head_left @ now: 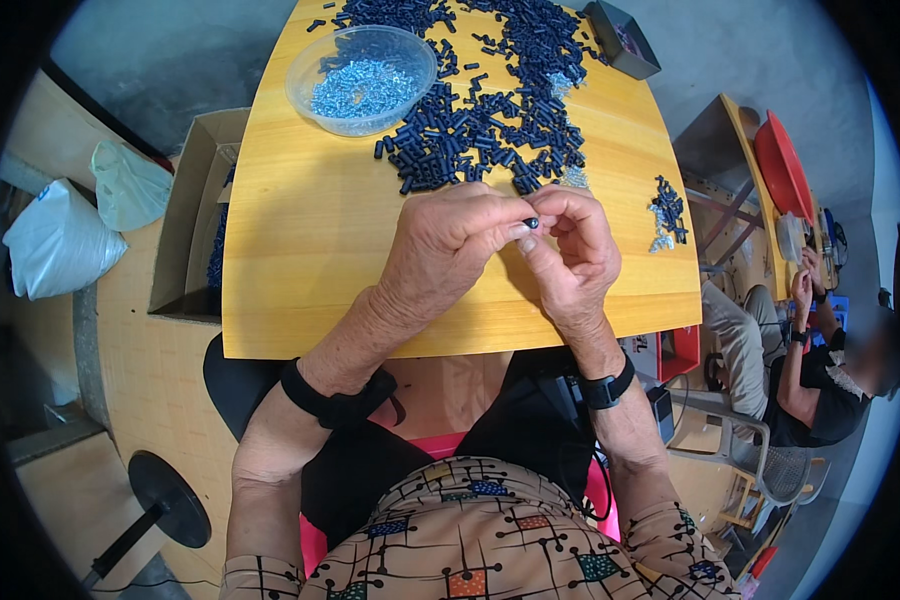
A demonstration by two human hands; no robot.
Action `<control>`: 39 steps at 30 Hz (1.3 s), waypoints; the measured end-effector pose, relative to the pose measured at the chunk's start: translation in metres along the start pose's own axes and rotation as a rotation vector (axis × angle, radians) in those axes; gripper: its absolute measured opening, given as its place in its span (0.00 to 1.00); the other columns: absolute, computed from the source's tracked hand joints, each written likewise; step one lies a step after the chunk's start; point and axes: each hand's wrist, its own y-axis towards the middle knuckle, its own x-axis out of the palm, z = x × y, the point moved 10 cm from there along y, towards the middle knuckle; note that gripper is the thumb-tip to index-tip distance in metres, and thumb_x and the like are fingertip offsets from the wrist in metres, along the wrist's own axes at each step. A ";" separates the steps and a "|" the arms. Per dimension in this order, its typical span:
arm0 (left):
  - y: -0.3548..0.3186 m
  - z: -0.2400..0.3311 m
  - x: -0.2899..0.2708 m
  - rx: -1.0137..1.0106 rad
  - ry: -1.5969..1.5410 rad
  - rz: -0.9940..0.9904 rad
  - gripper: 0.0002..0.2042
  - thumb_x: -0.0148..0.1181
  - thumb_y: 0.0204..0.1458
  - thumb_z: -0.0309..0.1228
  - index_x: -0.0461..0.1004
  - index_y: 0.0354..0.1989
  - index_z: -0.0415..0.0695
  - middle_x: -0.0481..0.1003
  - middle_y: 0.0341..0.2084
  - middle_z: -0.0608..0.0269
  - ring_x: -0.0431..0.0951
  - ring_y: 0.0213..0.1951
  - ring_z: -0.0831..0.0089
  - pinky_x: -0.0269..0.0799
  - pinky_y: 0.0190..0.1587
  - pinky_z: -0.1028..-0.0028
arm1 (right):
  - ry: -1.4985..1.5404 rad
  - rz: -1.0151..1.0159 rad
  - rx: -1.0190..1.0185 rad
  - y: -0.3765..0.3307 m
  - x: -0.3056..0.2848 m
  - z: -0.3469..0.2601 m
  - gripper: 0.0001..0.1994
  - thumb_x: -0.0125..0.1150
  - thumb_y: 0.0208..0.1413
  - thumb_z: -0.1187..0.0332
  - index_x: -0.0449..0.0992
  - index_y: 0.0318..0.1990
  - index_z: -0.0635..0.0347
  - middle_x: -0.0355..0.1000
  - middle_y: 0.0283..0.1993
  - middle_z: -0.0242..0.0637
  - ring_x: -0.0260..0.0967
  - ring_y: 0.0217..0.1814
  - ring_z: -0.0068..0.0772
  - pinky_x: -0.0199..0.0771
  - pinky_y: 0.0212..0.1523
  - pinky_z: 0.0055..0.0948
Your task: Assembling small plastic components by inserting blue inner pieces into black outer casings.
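My left hand (457, 232) pinches a small black cylindrical part (532, 223) between thumb and forefinger, above the near half of the table. Right beside it, my right hand (576, 248) has its fingers curled, thumb and forefinger close to the part's end. What those right fingers grip, if anything, is too small to make out. Beyond both hands spreads a large pile of similar black cylindrical parts (450, 150). Several small clear pieces (574, 177) lie at the pile's near right edge, partly behind my right hand.
A clear round bowl (300, 92) of small clear pieces stands far left on the yellow table (300, 230). A dark tray (625, 40) sits at the far right corner, a small heap (668, 212) near the right edge. Left of the table is a cardboard box (185, 240); a co-worker (810, 385) sits right.
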 end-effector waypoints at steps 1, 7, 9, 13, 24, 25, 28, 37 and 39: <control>0.000 0.002 0.000 0.024 0.011 0.002 0.05 0.58 0.46 0.21 0.76 0.32 0.37 0.75 0.23 0.60 0.73 0.25 0.75 0.68 0.28 0.78 | 0.002 -0.007 0.009 0.000 0.000 0.001 0.14 0.60 0.43 0.84 0.69 0.40 0.65 0.67 0.40 0.35 0.64 0.34 0.18 0.68 0.38 0.18; 0.000 0.006 -0.002 0.066 0.114 0.009 0.06 0.59 0.44 0.20 0.76 0.32 0.37 0.75 0.24 0.59 0.74 0.27 0.72 0.68 0.29 0.77 | 0.074 -0.007 0.077 -0.003 -0.001 0.006 0.14 0.57 0.45 0.85 0.70 0.42 0.67 0.68 0.43 0.37 0.67 0.38 0.21 0.70 0.41 0.20; 0.000 0.007 -0.003 0.076 0.142 0.010 0.06 0.59 0.44 0.20 0.76 0.32 0.37 0.75 0.25 0.59 0.74 0.27 0.71 0.69 0.30 0.77 | 0.107 0.003 0.106 -0.004 -0.002 0.008 0.14 0.56 0.46 0.85 0.70 0.43 0.68 0.68 0.43 0.38 0.68 0.38 0.22 0.70 0.41 0.20; 0.000 0.012 -0.003 0.115 0.259 0.016 0.07 0.60 0.42 0.22 0.76 0.32 0.40 0.74 0.24 0.62 0.74 0.28 0.69 0.69 0.29 0.74 | 0.162 -0.004 0.146 -0.003 0.000 0.008 0.12 0.54 0.48 0.85 0.71 0.42 0.71 0.69 0.42 0.40 0.70 0.38 0.24 0.72 0.40 0.21; 0.000 0.012 -0.004 0.092 0.315 -0.011 0.08 0.60 0.42 0.22 0.77 0.33 0.40 0.74 0.25 0.59 0.75 0.30 0.67 0.70 0.32 0.73 | 0.203 -0.029 0.147 -0.002 0.003 0.011 0.10 0.51 0.52 0.85 0.71 0.42 0.72 0.70 0.41 0.41 0.71 0.38 0.25 0.73 0.40 0.20; 0.000 0.012 -0.005 0.095 0.321 -0.002 0.08 0.60 0.42 0.21 0.76 0.33 0.40 0.74 0.25 0.59 0.75 0.30 0.66 0.70 0.32 0.73 | 0.199 -0.032 0.156 -0.002 0.003 0.013 0.10 0.51 0.52 0.85 0.71 0.42 0.72 0.70 0.41 0.41 0.71 0.38 0.25 0.73 0.39 0.20; 0.001 0.012 -0.007 0.104 0.330 0.027 0.08 0.61 0.41 0.21 0.76 0.32 0.40 0.74 0.25 0.59 0.75 0.30 0.66 0.70 0.32 0.73 | 0.195 -0.024 0.195 -0.003 0.003 0.015 0.10 0.51 0.53 0.84 0.71 0.43 0.72 0.70 0.40 0.40 0.71 0.37 0.24 0.73 0.39 0.20; 0.000 0.018 -0.010 0.152 0.357 0.092 0.10 0.63 0.36 0.25 0.75 0.31 0.43 0.72 0.23 0.63 0.73 0.28 0.65 0.70 0.30 0.70 | 0.206 -0.014 0.234 -0.004 0.005 0.017 0.12 0.51 0.54 0.82 0.69 0.47 0.71 0.72 0.38 0.39 0.72 0.36 0.24 0.73 0.40 0.20; 0.000 0.023 -0.012 0.182 0.364 0.107 0.11 0.64 0.36 0.25 0.75 0.32 0.43 0.72 0.23 0.64 0.73 0.28 0.66 0.70 0.30 0.71 | 0.230 -0.011 0.252 -0.004 0.004 0.020 0.12 0.52 0.55 0.81 0.68 0.48 0.71 0.72 0.38 0.39 0.72 0.36 0.24 0.73 0.39 0.20</control>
